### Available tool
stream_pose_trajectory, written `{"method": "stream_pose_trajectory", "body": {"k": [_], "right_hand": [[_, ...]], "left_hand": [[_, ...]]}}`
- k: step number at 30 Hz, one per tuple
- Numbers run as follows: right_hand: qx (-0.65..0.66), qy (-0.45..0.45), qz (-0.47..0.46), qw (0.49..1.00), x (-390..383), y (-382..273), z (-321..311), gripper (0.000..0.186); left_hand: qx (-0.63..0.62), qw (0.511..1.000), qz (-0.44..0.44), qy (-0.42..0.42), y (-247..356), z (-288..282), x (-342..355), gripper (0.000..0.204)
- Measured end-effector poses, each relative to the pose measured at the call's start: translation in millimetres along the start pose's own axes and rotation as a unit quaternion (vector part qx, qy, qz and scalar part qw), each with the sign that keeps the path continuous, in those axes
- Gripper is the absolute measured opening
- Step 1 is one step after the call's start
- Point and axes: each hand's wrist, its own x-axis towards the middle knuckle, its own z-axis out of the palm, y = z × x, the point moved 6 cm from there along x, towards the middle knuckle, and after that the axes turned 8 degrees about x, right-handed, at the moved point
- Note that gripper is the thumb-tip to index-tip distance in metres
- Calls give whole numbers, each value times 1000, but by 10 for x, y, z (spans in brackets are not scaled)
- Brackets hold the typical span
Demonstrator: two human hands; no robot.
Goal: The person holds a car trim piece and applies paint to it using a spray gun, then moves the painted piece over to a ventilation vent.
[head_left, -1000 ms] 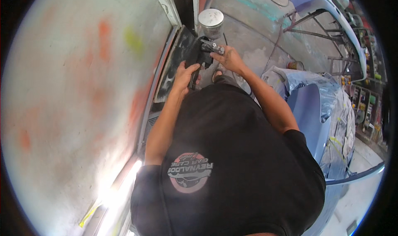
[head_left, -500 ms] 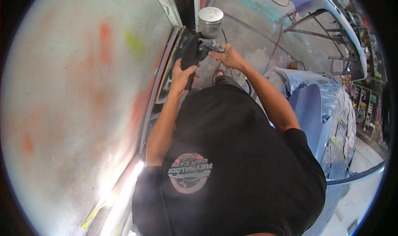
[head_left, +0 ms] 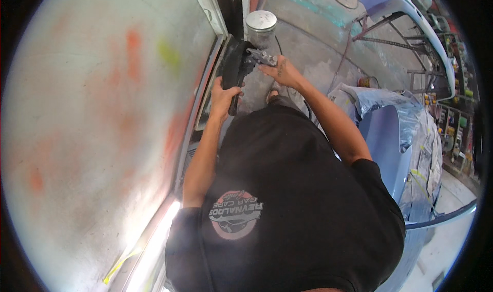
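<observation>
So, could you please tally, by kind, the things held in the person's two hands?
Spray gun with lidded cup, in the right hand: 1
Curved black part, in the left hand: 1
Total: 2

The spray gun (head_left: 263, 57) is showing dull grey metal, and its cup (head_left: 261, 26) is looking like smooth, paler metal; the black piece (head_left: 234, 69) is looking like matt plastic. The blue panel (head_left: 380, 138) is gleaming smooth and glossy, the plastic sheeting (head_left: 405, 121) is appearing crinkled and shiny, and the shirt (head_left: 303, 189) is showing matt cloth.
</observation>
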Motion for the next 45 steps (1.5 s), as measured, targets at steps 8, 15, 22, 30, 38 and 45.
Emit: {"method": "stream_pose_trajectory", "body": {"k": [8,15,22,30,38,45], "right_hand": [[-17,77,-8,997,35,38,-22,38],[-32,101,-25,994,166,185,-77,41],[-39,94,-27,994,197,189,-108,44],[-31,94,-13,995,207,291,-130,49],[-20,143,-25,989,149,332,-221,52],[-18,123,13,992,143,530,-244,58]], "left_hand": [[74,996,0,47,76,-37,-74,52],[85,996,20,31,76,-72,-128,56],[3,1000,0,11,-48,-117,-159,71],[9,1000,11,-2,-9,-35,-244,69],[-6,999,35,9,-88,-51,-209,64],[-94,995,23,23,-65,-33,-190,56]]}}
